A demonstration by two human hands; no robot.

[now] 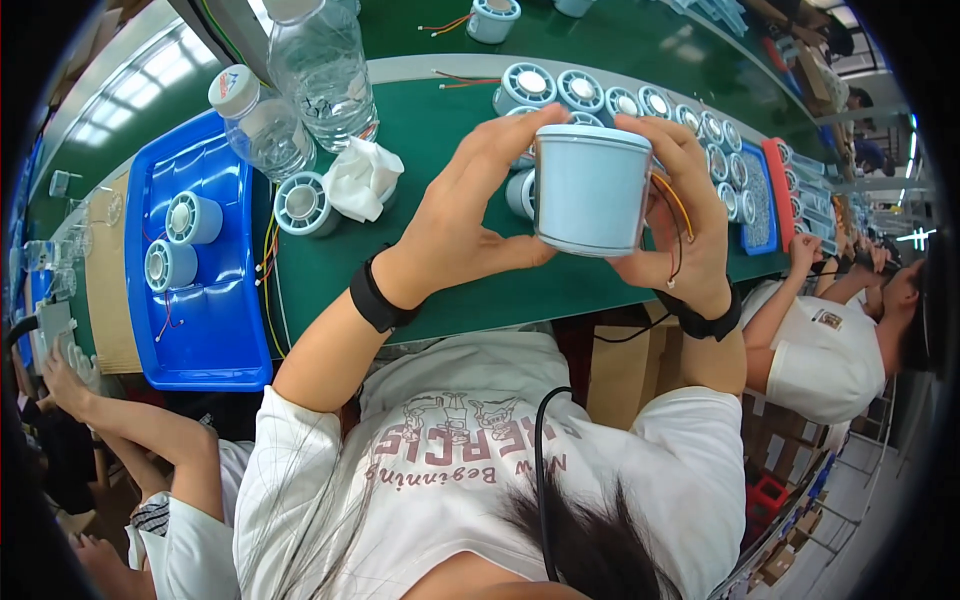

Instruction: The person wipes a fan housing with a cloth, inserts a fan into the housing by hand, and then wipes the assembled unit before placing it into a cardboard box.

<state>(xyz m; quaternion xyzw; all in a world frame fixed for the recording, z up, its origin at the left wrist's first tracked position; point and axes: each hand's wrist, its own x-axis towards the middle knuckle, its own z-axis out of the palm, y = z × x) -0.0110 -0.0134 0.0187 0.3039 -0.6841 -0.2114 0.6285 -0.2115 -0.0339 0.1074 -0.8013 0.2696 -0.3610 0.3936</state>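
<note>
Above the table's near edge I hold up a light blue cylindrical housing (592, 195) between both hands. My left hand (455, 215) is closed on its left side, fingers at the upper rim and thumb near the base. On its other side my right hand (705, 215) grips it, its fingers partly hidden behind it. Thin yellow, red and dark wires (681, 215) with a small white plug hang by my right palm. Behind the hands stand several similar housings (528, 84) with spoked ends and silvery centres, some partly covered by my hands.
On the left, a blue tray (235, 340) bears two housings (194, 217). Clear plastic bottles (325, 75) stand behind a crumpled white tissue (362, 178) and another housing (303, 204). A blue bin (757, 237) and red bin (779, 185) stand right. Co-workers sit on both sides.
</note>
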